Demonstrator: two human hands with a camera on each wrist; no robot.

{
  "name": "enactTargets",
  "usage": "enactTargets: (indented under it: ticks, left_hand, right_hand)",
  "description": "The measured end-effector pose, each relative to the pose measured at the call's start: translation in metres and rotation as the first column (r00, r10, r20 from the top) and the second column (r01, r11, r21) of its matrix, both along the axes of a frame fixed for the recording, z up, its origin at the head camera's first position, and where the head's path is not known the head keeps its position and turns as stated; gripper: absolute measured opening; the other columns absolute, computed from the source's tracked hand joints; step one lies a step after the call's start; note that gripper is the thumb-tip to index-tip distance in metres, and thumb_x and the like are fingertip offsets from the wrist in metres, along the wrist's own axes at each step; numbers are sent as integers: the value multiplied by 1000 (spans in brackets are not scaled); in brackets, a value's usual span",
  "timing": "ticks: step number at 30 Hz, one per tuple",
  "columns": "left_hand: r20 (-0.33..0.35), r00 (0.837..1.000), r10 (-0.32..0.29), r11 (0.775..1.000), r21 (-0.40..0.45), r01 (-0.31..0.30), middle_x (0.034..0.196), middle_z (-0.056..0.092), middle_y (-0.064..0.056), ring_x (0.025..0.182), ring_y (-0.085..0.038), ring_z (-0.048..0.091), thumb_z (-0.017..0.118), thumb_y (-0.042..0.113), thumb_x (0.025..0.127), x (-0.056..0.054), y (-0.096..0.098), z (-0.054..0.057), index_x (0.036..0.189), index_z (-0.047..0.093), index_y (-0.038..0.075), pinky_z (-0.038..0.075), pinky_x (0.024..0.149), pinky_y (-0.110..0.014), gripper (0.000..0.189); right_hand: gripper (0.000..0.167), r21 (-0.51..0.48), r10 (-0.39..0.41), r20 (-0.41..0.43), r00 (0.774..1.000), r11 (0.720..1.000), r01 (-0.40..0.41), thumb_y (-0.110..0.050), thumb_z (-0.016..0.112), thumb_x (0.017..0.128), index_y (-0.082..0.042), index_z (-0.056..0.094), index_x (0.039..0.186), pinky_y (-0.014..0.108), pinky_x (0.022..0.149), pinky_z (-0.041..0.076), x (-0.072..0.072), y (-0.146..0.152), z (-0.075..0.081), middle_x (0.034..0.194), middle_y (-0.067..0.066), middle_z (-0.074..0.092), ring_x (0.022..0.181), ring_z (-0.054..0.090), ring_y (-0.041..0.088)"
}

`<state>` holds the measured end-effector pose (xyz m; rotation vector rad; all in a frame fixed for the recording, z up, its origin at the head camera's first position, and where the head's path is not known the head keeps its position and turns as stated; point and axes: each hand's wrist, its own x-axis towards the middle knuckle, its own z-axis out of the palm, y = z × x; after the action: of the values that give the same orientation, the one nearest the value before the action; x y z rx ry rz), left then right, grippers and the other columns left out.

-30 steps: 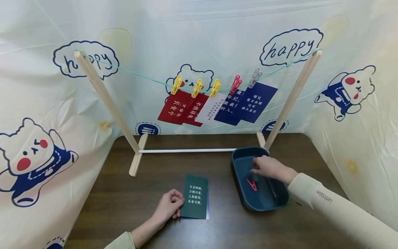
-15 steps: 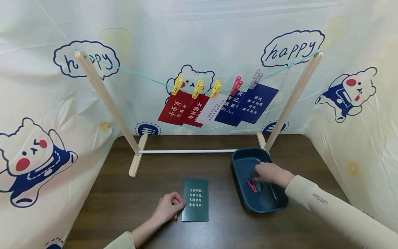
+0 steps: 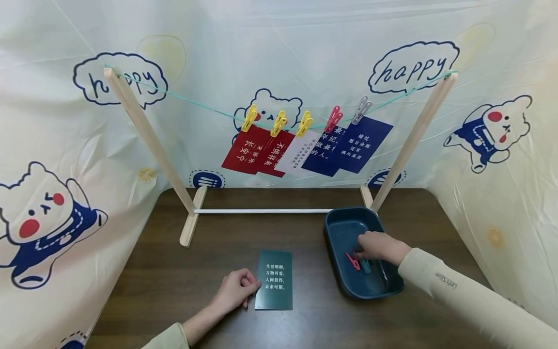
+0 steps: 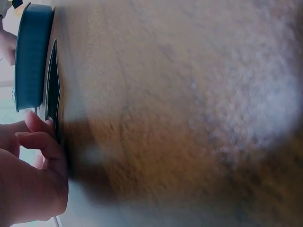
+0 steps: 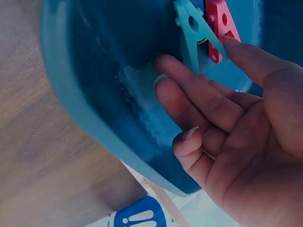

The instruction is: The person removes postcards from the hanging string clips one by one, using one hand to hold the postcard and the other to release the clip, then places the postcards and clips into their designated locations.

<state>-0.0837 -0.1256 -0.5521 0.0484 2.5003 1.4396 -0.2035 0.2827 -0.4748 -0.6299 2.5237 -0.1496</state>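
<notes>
My left hand (image 3: 237,289) pinches the left edge of a dark green card (image 3: 274,298) with white writing on the table. In the left wrist view the card (image 4: 53,90) is seen nearly edge-on, bowed slightly off the tabletop. My right hand (image 3: 382,245) reaches into a blue tray (image 3: 335,271). There its thumb and index finger pinch the two legs of a teal clothespin (image 5: 195,35), while the other fingers curl loosely below. A red clothespin (image 5: 221,23) lies right beside the teal one, on the tray's bottom.
Behind stands a wooden frame (image 3: 150,140) with a sagging green string. Yellow, red and grey clothespins hold red cards (image 3: 244,150), a white card (image 3: 296,154) and blue cards (image 3: 362,145) on it. A white rod (image 3: 261,211) joins the frame's feet, close behind the tray.
The green card has been squared over the pale one beneath, which is now hidden. My right hand has moved slightly lower in the tray, and the teal clothespin has shifted toward the front.
</notes>
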Motion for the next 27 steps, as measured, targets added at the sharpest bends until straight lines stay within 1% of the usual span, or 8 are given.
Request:
enactTargets:
  ticks: [5,8,12,15,16,19,23,27]
  left_hand:
    - [-5,1000,-5,1000,14,5,60,61,3,39,-8,55,75,19,95,0,-1,2,87,64,8,45,47,-24,18]
    - [0,1000,-14,1000,22,14,61,62,1,40,-9,55,74,18,96,1,-2,4,87,64,8,45,47,-24,17]
    - [11,1000,-28,999,26,28,62,64,1,41,-10,56,73,17,97,3,-5,5,86,63,8,45,47,-24,17]
    - [23,999,-31,999,28,31,63,66,1,41,-10,57,73,18,97,3,-6,4,87,63,8,45,47,-25,17]
    - [29,999,-31,999,29,30,64,66,1,42,-10,57,73,18,97,3,-7,4,87,63,8,45,48,-24,17]
    - [32,999,-25,999,45,23,65,67,0,42,-10,57,74,18,97,4,-8,5,87,64,8,45,47,-24,17]
    - [20,1000,-2,999,53,1,66,67,-1,43,-11,56,75,17,95,3,-9,8,87,64,7,45,45,-24,17]
    - [-7,1000,25,998,51,-25,67,68,-3,45,-12,56,76,17,95,-3,-10,14,87,64,7,45,45,-24,17]
  right_hand:
    - [26,-13,-19,26,999,1000,20,-31,73,99,-13,70,81,27,56,54,-1,0,2,63,-1,58,55,58,12]
    - [27,-24,-14,42,999,1000,15,-32,73,99,-12,69,81,27,57,54,-2,2,3,64,0,59,55,59,12]
    - [30,-40,15,37,999,999,-13,-36,70,101,-12,70,82,26,56,54,-5,6,-1,64,-1,59,55,59,11]
    - [29,-38,-9,32,999,999,10,-35,72,100,-12,71,82,27,57,54,-4,6,-2,64,-1,59,56,59,11]
    - [27,-28,-35,35,999,999,36,-33,73,99,-12,71,81,27,58,55,-1,2,4,64,0,59,56,59,13]
    - [24,-33,-46,0,999,998,46,-31,75,98,-10,73,86,28,58,56,2,0,6,66,-1,60,57,59,12]
    - [21,-54,-35,-55,998,998,32,-29,75,98,-9,74,95,26,57,56,2,-4,14,71,-2,62,58,59,10]
    - [19,-57,11,-152,988,998,-20,-26,74,98,-8,72,93,25,53,53,-1,-12,22,69,-3,59,56,56,9]
